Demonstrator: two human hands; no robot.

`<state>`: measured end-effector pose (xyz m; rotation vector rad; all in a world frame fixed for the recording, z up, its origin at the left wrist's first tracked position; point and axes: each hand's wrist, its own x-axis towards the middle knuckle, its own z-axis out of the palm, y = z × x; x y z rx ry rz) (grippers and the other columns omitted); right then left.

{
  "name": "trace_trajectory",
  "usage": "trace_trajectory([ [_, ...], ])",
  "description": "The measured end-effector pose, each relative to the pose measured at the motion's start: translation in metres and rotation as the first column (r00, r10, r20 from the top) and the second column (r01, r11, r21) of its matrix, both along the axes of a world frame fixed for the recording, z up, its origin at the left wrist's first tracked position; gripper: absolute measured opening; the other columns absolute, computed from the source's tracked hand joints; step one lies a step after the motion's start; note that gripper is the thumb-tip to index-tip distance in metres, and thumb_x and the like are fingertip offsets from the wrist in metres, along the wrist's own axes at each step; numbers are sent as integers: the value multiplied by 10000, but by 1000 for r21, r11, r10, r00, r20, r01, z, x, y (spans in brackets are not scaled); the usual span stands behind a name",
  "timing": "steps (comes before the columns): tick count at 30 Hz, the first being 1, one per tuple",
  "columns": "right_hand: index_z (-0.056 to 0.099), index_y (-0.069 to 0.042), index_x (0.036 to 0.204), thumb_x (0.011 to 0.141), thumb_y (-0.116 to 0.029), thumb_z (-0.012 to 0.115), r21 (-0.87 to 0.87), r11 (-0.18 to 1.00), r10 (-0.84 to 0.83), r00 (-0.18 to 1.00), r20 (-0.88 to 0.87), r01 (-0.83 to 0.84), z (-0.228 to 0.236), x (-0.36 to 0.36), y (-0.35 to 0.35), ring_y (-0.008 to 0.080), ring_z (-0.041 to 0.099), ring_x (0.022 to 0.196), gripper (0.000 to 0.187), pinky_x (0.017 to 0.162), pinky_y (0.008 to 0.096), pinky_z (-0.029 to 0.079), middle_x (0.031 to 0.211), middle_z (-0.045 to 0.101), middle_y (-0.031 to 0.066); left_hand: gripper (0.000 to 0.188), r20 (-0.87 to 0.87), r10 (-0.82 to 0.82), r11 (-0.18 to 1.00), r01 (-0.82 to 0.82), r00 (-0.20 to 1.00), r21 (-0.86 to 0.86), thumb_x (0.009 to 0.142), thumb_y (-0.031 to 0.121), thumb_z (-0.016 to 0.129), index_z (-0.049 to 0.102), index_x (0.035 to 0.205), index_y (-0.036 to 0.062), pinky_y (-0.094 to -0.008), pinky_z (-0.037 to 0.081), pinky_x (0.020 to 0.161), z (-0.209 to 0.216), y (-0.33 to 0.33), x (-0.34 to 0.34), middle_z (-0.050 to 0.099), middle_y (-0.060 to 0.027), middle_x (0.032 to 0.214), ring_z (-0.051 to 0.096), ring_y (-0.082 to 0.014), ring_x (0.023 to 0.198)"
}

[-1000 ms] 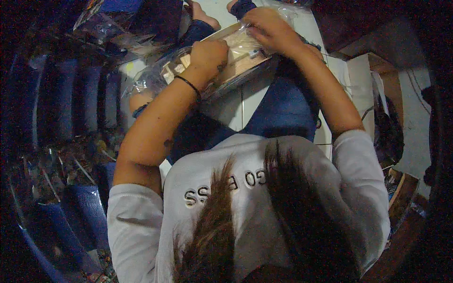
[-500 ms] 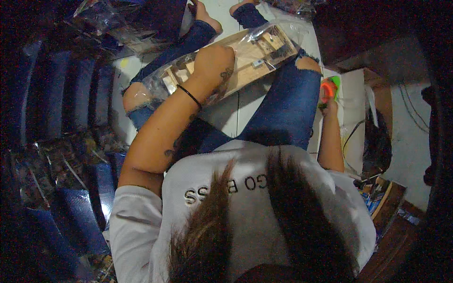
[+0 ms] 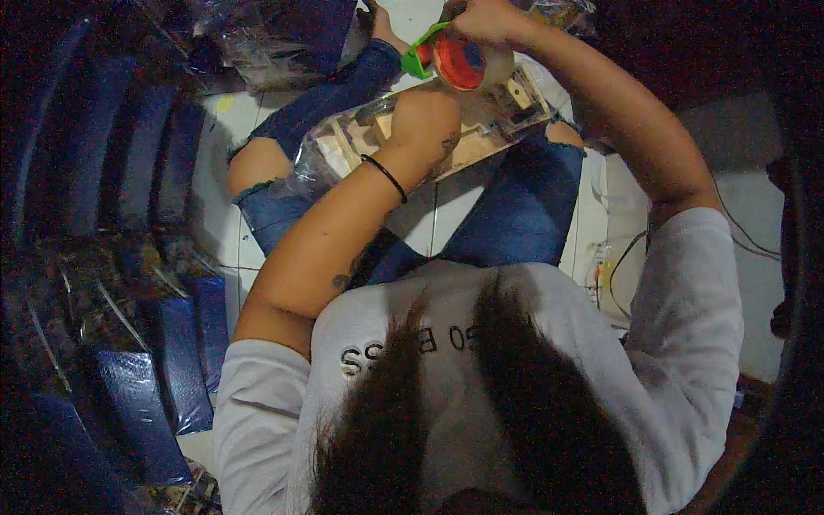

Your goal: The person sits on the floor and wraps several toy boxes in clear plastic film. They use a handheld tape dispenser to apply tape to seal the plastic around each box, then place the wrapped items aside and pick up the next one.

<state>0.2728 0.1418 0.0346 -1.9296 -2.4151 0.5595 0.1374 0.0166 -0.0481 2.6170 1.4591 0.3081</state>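
A shallow light-wood tray [image 3: 476, 144] with small wooden parts lies slantwise across my thighs, wrapped in clear plastic [image 3: 311, 165]. On its middle, my left hand [image 3: 427, 126] is closed in a fist against the wrap; its fingertips are hidden from above. My right hand [image 3: 491, 21] is closed on a tape dispenser [image 3: 459, 62] with a green frame and an orange hub. The dispenser is over the tray's far edge, just beyond my left hand. What lies directly under it is hidden.
Dark blue plastic-wrapped packs [image 3: 142, 412] stand in rows at the left. Crumpled clear bags [image 3: 275, 51] are at the far left. A dark cable [image 3: 620, 266] curves over the floor at the right. White tiles [image 3: 412, 225] show between my legs.
My right hand has brought the tape dispenser from the floor at the right up over the tray. My left hand has shifted slightly right and nearer along the wrapped tray.
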Motion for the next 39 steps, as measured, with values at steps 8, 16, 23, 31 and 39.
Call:
trace_trajectory([
  [8, 661, 68, 957, 720, -292, 645, -288, 953, 210, 897, 390, -98, 24, -43, 19, 364, 585, 799, 431, 741, 475, 456, 956, 639, 265, 180, 41, 3, 999, -5, 999, 41, 778, 156, 560, 729, 774, 93, -376, 534, 627, -4, -2, -1, 699, -129, 798, 690, -261, 741],
  [16, 668, 53, 945, 780, -303, 609, -208, 961, 250, 889, 385, -180, 35, -30, -6, 311, 608, 863, 397, 758, 436, 465, 971, 649, 196, 178, 116, -68, 998, 67, 991, 14, 720, 183, 590, 709, 742, 53, -442, 542, 626, -4, -2, -4, 678, -184, 783, 679, -328, 714],
  [23, 648, -10, 1080, 686, -230, 703, 419, 905, 49, 997, 67, -73, 3, 31, -121, 361, 613, 1006, 455, 881, 409, 482, 1044, 639, 224, 202, 101, -67, 994, 74, 993, -75, 753, 181, 561, 712, 805, 58, -426, 541, 672, -5, 5, -7, 686, -168, 836, 676, -324, 780],
  [31, 635, -63, 1152, 624, -104, 650, 305, 929, -118, 947, -298, 211, -41, 67, -301, 331, 590, 975, 530, 876, 376, 476, 1049, 542, 170, 244, 155, -113, 989, 127, 981, -81, 754, 203, 556, 691, 831, 14, -462, 534, 712, -14, 26, -12, 669, -222, 886, 662, -385, 815],
  [39, 651, -107, 1125, 676, -222, 690, 145, 983, -107, 994, -35, 111, -75, 31, -259, 376, 606, 987, 465, 865, 424, 502, 1130, 558, 190, 277, 41, -176, 978, 180, 983, -104, 793, 210, 511, 695, 890, 26, -446, 525, 740, -11, 40, -16, 664, -226, 913, 659, -381, 853],
])
